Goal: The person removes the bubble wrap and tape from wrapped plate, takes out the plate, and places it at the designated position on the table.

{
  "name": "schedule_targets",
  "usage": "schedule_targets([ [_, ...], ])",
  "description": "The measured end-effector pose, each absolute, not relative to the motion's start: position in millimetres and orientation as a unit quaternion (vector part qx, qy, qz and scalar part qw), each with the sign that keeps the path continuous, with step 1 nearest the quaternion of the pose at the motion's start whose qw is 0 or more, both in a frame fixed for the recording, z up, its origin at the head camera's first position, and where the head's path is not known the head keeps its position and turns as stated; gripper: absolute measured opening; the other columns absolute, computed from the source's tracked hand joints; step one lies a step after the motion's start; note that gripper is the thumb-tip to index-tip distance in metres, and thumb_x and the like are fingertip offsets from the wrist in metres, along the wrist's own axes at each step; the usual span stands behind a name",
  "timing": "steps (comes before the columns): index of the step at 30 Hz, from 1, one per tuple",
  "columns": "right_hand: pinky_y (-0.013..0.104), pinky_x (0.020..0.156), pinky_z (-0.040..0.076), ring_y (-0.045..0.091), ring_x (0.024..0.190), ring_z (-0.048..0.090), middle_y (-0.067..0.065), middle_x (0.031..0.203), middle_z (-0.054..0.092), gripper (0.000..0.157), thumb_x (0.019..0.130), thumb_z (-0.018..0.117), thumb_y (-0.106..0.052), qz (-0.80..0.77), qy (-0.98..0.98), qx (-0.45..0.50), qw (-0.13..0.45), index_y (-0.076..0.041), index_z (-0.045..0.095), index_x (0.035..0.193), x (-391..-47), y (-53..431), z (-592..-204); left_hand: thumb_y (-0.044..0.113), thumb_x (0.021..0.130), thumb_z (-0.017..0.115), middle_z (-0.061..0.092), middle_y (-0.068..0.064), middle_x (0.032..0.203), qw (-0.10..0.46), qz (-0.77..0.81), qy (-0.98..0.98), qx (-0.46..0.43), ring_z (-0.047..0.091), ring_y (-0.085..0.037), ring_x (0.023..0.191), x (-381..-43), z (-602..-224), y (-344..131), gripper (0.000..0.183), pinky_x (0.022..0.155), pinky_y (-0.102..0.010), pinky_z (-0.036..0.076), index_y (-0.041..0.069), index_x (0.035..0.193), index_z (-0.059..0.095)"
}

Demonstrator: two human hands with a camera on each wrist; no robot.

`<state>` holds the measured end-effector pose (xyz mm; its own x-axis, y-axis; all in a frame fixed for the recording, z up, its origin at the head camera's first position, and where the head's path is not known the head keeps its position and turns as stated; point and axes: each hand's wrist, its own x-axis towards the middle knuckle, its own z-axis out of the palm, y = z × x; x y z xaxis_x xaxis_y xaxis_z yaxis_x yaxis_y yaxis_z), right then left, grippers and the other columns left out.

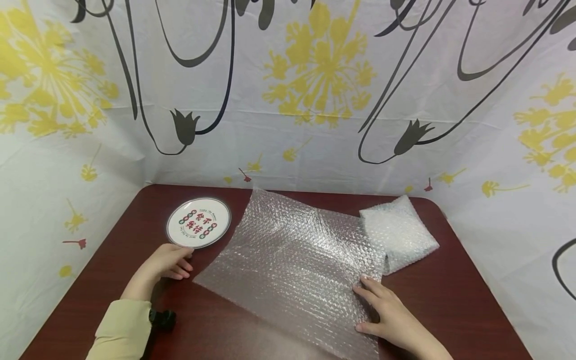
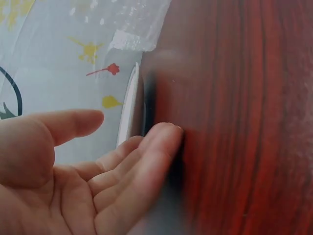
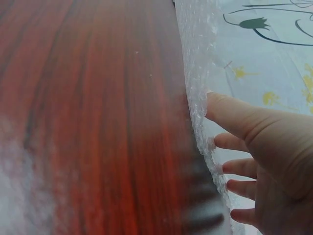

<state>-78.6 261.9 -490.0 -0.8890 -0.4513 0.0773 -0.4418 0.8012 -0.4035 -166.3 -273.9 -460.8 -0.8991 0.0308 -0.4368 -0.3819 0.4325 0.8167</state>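
A round white plate [image 1: 199, 223] with a dark rim line and red and green print lies at the back left of the table. My left hand [image 1: 170, 261] is at the plate's near edge, fingers loosely bent and thumb apart from them. In the left wrist view the plate [image 2: 128, 105] appears edge-on just beyond the fingers. A large clear sheet of bubble wrap [image 1: 297, 265] lies spread across the middle. My right hand [image 1: 389, 312] rests its spread fingertips on the sheet's right side. The right wrist view shows the thumb and fingers along the bubble wrap [image 3: 195, 73].
A square bundle of bubble wrap [image 1: 400, 234] lies at the back right, partly overlapped by the sheet's corner. The dark red wooden table [image 1: 459, 300] has rounded back corners. A white cloth [image 1: 288, 160] with flower prints hangs behind and beside it.
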Motion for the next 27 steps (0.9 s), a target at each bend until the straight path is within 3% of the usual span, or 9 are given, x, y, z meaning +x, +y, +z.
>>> schedule_targets([
  [9,0.067,0.094,0.033,0.044,0.128,0.038,0.016,0.140,0.047,0.075,0.072,0.074,-0.057,-0.209,0.942,-0.261,-0.011,-0.006,0.062,0.126,-79,263,-487,0.028,0.097,0.053,0.064,-0.011,0.076,0.179,0.438,0.880,-0.040,0.063,-0.023,0.062,-163,-441,-262,0.038,0.058,-0.037,0.055,-0.009,0.103,0.059],
  [16,0.065,0.091,0.036,0.042,0.122,0.046,0.015,0.133,0.053,0.068,0.072,0.074,-0.055,-0.198,0.935,-0.289,-0.054,-0.009,0.065,0.122,-81,267,-486,0.026,0.096,0.055,0.066,-0.011,0.077,0.146,0.390,0.909,0.004,0.063,-0.021,0.061,-168,-422,-246,0.037,0.055,-0.036,0.053,-0.008,0.109,0.059],
  [27,0.064,0.091,0.038,0.042,0.121,0.046,0.016,0.132,0.054,0.065,0.071,0.078,-0.048,-0.202,0.942,-0.261,-0.067,-0.009,0.065,0.120,-84,276,-476,0.022,0.095,0.057,0.065,-0.006,0.074,0.087,0.368,0.923,0.076,0.063,-0.017,0.061,-178,-398,-205,0.027,0.061,-0.033,0.053,-0.001,0.107,0.063],
])
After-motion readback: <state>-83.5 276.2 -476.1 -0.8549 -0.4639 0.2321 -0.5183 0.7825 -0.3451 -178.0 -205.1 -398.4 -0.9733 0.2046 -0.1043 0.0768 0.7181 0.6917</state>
